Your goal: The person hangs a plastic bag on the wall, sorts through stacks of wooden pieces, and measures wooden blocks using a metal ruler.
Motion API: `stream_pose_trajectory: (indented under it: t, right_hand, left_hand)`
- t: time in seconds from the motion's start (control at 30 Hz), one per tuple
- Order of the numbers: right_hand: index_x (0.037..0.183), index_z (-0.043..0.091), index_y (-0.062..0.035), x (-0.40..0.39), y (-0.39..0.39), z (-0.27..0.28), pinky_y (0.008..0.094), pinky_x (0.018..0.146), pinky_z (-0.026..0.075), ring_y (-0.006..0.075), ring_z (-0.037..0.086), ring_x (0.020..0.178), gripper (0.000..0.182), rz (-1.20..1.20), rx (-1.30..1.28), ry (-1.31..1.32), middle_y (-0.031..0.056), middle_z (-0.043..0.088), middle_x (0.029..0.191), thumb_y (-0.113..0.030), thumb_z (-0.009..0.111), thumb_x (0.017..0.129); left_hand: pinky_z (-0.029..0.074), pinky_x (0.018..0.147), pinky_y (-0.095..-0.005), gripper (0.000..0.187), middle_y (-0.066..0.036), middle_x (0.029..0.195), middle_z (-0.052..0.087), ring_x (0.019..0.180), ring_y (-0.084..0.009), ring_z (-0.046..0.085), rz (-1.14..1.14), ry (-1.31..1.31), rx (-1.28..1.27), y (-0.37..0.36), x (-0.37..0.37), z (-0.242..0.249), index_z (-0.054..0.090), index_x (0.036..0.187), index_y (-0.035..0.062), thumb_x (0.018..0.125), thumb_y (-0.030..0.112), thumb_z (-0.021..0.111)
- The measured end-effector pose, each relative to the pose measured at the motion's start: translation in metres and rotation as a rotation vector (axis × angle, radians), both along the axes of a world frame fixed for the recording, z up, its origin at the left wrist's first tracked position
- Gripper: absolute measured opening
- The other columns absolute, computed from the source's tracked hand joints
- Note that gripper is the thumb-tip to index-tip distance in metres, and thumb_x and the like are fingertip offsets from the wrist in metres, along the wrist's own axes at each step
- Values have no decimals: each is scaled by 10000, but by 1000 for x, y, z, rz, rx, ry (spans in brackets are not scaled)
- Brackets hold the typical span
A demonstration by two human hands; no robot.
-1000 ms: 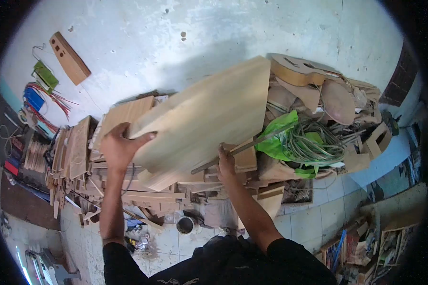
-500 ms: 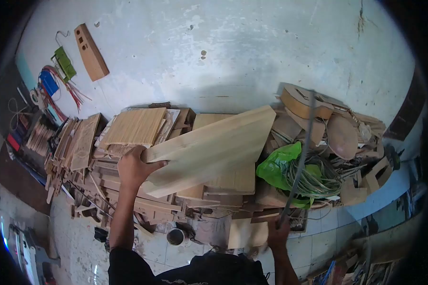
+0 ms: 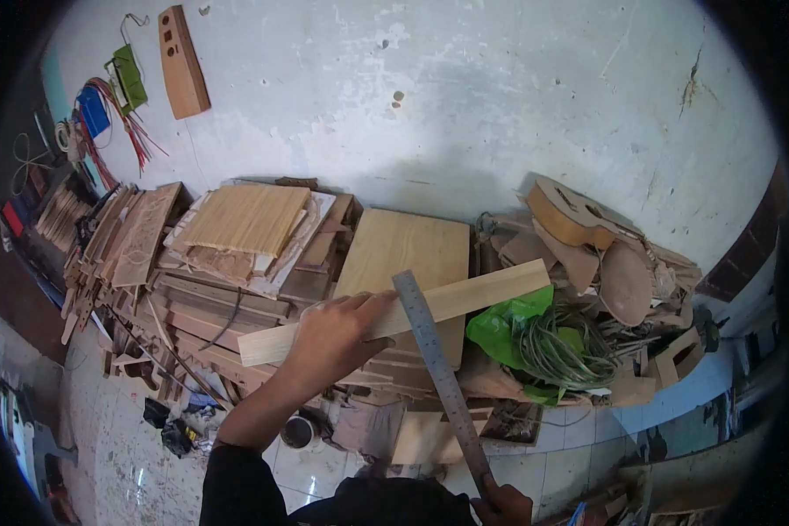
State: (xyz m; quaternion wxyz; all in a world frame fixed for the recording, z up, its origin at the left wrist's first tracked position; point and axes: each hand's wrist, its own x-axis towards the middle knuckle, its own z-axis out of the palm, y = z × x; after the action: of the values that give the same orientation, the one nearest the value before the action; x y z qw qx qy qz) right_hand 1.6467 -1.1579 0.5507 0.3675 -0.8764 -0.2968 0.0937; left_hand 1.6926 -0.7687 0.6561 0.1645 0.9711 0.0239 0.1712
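Hanging on the wall at far left, a small wooden block [image 3: 183, 61] with holes sits above a green tag [image 3: 131, 75] and a bundle of coloured wires [image 3: 105, 114]. Below them, a heap of thin wooden slats [image 3: 131, 237] leans beside a stack of ribbed sheets [image 3: 245, 219]. Now the left hand [image 3: 333, 337] — fingers curled over the top edge of a pale wooden board [image 3: 451, 298], gripping it edge-on above the pile, over a flat plank [image 3: 408, 250]. Crossing in front of that board, a long metal ruler [image 3: 434, 368] runs down to the right hand [image 3: 500, 504] at the bottom edge, fist closed around its lower end. Further right — a green plastic bag [image 3: 500, 324] holding coiled cable [image 3: 570, 346], then a small guitar body [image 3: 570, 215] against the wall.
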Motion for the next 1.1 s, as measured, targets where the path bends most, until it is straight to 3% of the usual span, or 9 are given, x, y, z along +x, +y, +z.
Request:
stream_pose_trajectory:
  t: [0.03, 0.37, 0.47, 0.77, 0.97, 1.1]
  right_hand:
    - [1040, 715, -65, -6, 2, 4, 397, 547, 465, 282, 575, 603, 219, -31, 10, -10, 136, 596, 699, -128, 732, 831]
    - [1005, 702, -37, -31, -6, -23, 339, 506, 460, 214, 543, 540, 221, 10, 66, -179, 91, 591, 663, -143, 766, 822]
    - [1052, 707, -51, -32, -5, -22, 333, 508, 462, 218, 539, 539, 249, 51, 74, -133, 92, 593, 663, -160, 758, 834]
    - [891, 676, -37, -38, 10, -4, 372, 510, 440, 254, 520, 549, 158, -40, 128, -9, 112, 555, 656, -170, 750, 847]
    - [890, 665, -21, -37, -4, 4, 383, 537, 446, 266, 549, 578, 163, 45, 5, 36, 142, 566, 677, -165, 734, 857]
    - [890, 672, -16, -40, -3, 18, 401, 546, 455, 298, 565, 565, 237, 31, -44, 118, 155, 597, 690, -248, 714, 870]
  left_hand:
    - [543, 782, -434, 673, -160, 1068, 666, 940, -338, 670, 14, 4, -16, -2, -1, 0, 537, 1287, 102, 686, 196, 826]
    - [553, 729, -410, 655, -122, 1036, 683, 891, -308, 687, -29, -42, -36, 9, 5, 0, 559, 1256, 142, 664, 185, 835]
    - [555, 731, -406, 621, -107, 1048, 684, 884, -299, 689, -20, -16, -65, 8, 5, 0, 576, 1227, 139, 663, 173, 836]
    - [559, 752, -397, 618, -102, 1074, 685, 898, -295, 689, -16, -18, -47, 3, 3, -1, 586, 1217, 133, 657, 172, 843]
    - [558, 773, -399, 606, -102, 1098, 684, 922, -289, 686, -27, -27, -60, 0, 1, -2, 591, 1219, 131, 669, 174, 839]
    - [558, 779, -398, 568, -99, 1099, 683, 934, -292, 682, -20, -24, -49, -3, 0, -5, 608, 1202, 127, 681, 168, 831]
